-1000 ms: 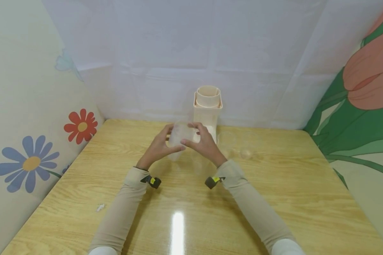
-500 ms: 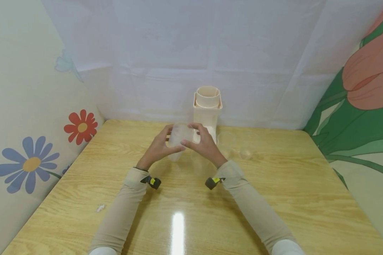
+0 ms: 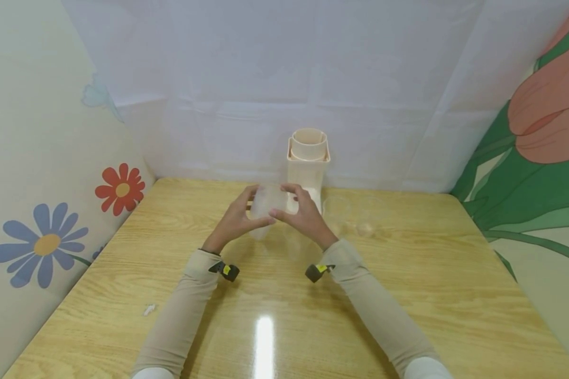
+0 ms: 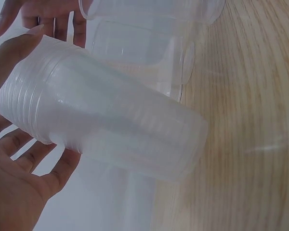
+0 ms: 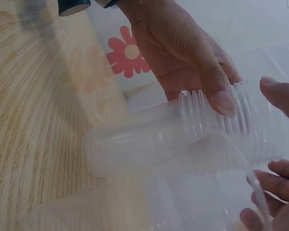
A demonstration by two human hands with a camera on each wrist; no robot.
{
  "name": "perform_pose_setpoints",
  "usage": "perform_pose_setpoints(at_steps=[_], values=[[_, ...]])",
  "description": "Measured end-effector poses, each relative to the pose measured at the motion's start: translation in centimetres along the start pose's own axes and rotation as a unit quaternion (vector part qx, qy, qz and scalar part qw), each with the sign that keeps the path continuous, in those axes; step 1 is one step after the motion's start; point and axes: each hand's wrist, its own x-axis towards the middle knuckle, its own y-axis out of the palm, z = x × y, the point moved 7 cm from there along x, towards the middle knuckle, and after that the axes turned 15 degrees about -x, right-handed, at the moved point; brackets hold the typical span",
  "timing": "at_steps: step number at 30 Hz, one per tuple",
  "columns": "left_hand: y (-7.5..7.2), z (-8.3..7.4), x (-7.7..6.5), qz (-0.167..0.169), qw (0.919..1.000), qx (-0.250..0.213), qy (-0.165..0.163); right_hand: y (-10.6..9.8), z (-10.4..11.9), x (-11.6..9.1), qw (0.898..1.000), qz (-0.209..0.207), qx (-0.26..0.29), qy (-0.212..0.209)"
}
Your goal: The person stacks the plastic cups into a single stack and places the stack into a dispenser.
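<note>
A stack of clear plastic cups (image 3: 268, 200) is held between both hands in the middle of the head view. My left hand (image 3: 232, 218) grips it, thumb on one side and fingers on the other, around the ridged, nested rims (image 4: 31, 91). At the rim end, my right hand (image 3: 305, 213) curls its thumb and fingers about the stack from the right. The narrow base of the stack (image 5: 106, 149) points down, close over the wooden table (image 3: 408, 295). One separate clear cup (image 5: 111, 207) stands in the foreground of the right wrist view.
Behind the hands stands a cream square-sided holder (image 3: 305, 171) with a round tube (image 3: 309, 145) in its top. Faint clear cups (image 3: 339, 210) are on the table to the right of it. A small white scrap (image 3: 149, 309) lies at the left. A white cloth (image 3: 246, 68) hangs behind.
</note>
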Motion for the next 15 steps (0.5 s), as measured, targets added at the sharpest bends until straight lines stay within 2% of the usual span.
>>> perform_pose_setpoints(at_steps=[15], values=[[0.09, -0.30, -0.10, -0.002, 1.0000, 0.005, 0.002, -0.65, -0.02, -0.47, 1.000, -0.004, -0.005, 0.006]])
